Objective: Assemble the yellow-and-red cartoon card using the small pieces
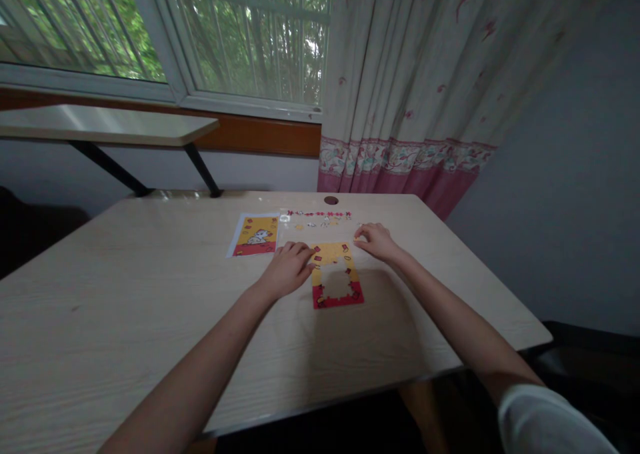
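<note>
A partly assembled jigsaw puzzle point(330, 252) lies on the table, yellow at the top and red along the bottom, with a bare gap in its middle. My left hand point(289, 267) rests at its upper left side, thumb and fingers apart, fingertips at the edge. Just off the upper right corner is my right hand point(376, 241), with thumb and index finger curled together around what looks like a small yellowish puzzle piece. Loose puzzle pieces point(324, 225) lie in rows beyond the puzzle, several with red parts in the farthest row.
A printed reference picture point(260, 234) of a white animal on yellow and red lies left of the puzzle. The pale wooden table point(150, 307) has a round cable hole point(331, 201) near its back edge. A raised shelf point(110, 122) stands at back left; a curtain point(400, 107) hangs behind.
</note>
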